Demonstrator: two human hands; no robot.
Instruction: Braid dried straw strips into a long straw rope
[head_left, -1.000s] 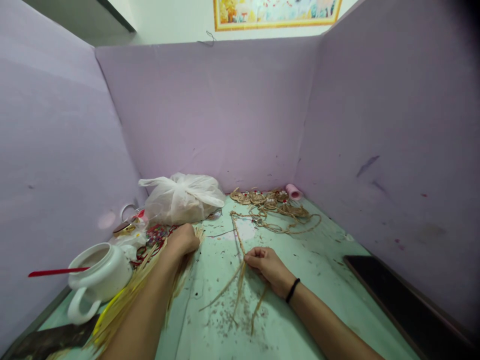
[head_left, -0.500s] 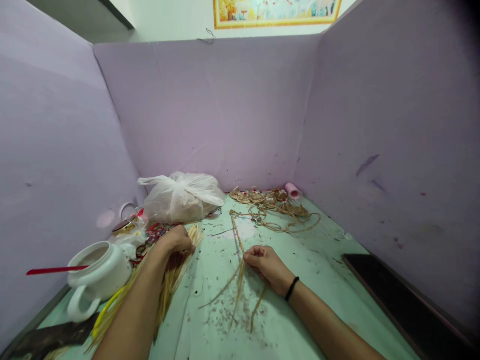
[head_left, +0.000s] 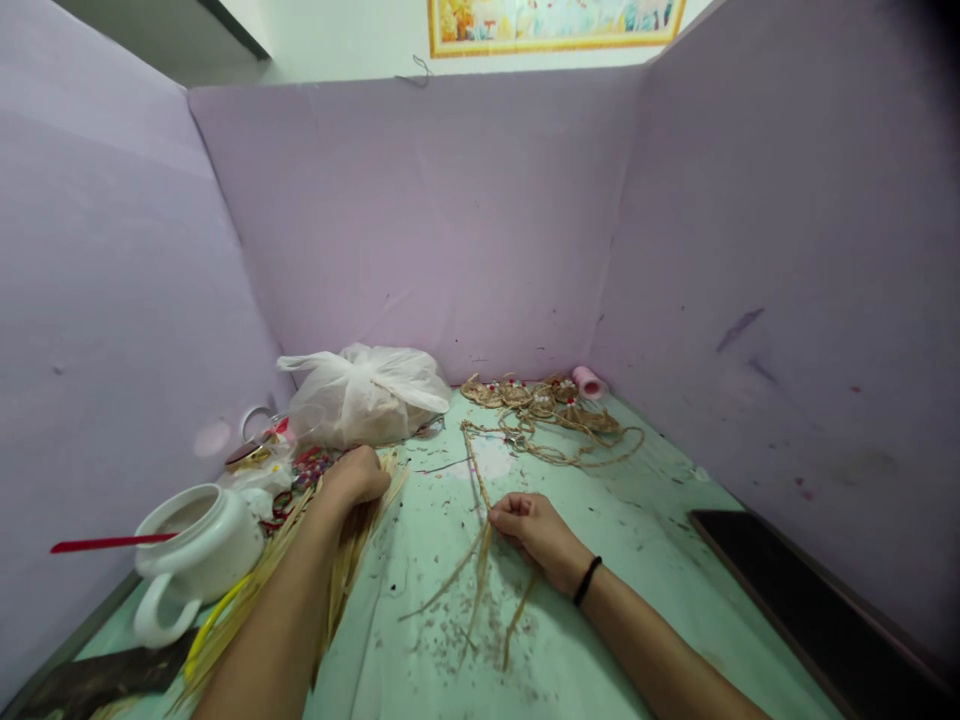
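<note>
My right hand (head_left: 534, 530) rests on the green table (head_left: 645, 520) with its fingers pinched on a braided straw cord (head_left: 477, 474), where the braid ends and loose strands (head_left: 475, 590) fan toward me. My left hand (head_left: 352, 480) is curled over the far end of a bundle of dry straw (head_left: 262, 580) lying at the left; what its fingers grip is hidden. The braid runs away to a coiled heap of cord (head_left: 577, 440).
A white mug (head_left: 196, 562) with a red stick stands at the left, a white plastic bag (head_left: 364, 395) behind it, beads (head_left: 311, 465) beside it. Small woven pieces (head_left: 525, 392) and a pink spool (head_left: 586, 382) lie by the back wall. Purple panels enclose three sides. A dark slab (head_left: 795, 590) lies right.
My left hand has shifted slightly on the straw bundle, whose strands have moved a little. My right hand stays in place on the braid.
</note>
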